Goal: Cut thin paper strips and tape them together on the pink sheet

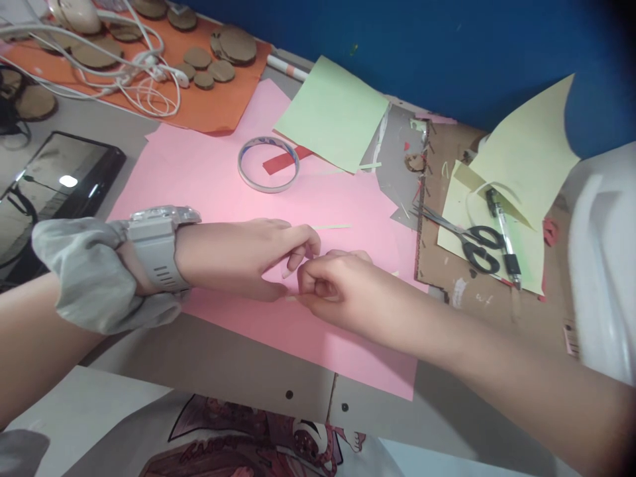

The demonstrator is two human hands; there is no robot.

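My left hand, with a grey watch and scrunchie at the wrist, rests on a large pink paper sheet. Its fingers are curled and pinch a thin pale paper strip that pokes out to the right. My right hand meets it from the right, fingers closed in a pinch against the left fingertips. What the right fingers hold is too small to make out.
A tape roll lies on the pink sheet beyond my hands. Green paper sits behind it. Scissors and a pen lie on yellow paper at right. Cardboard discs and white cables cover orange paper at far left; a dark screen lies left.
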